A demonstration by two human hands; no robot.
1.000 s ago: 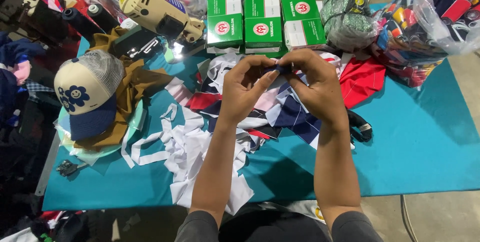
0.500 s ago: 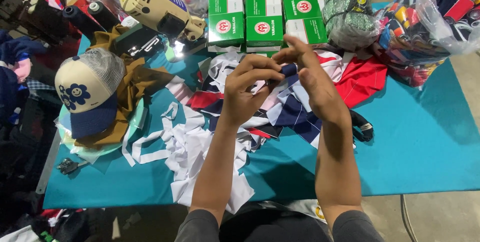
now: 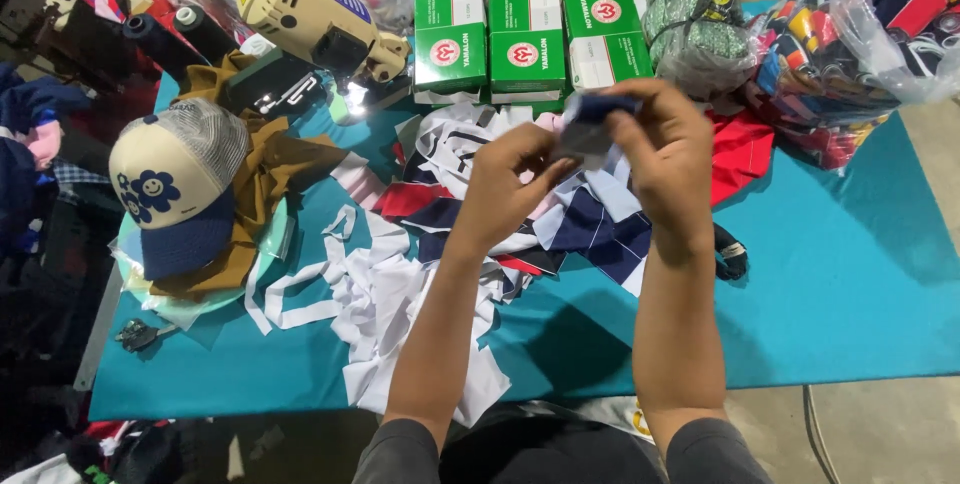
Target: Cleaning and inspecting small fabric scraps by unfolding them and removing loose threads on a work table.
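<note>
A small dark blue fabric piece [image 3: 592, 119] is held in the air above the middle of the teal table [image 3: 850, 284], toward its far edge. We find our left hand [image 3: 510, 179] closed, its fingertips pinching the lower part of the piece, and our right hand [image 3: 665, 149] curled shut over its upper part, thumb and fingers clamped on the cloth. Directly below the hands lies a heap of fabric scraps [image 3: 470, 234] in white, navy and red, spreading toward the near edge. Along the far edge stand three green and white boxes [image 3: 525, 39], side by side, with a cream sewing machine [image 3: 315, 19] to their left. Near the left edge a cream and navy cap [image 3: 175, 179] sits on brown cloth [image 3: 270, 169]. At the far right corner we note clear bags of coloured garments [image 3: 860, 34].
</note>
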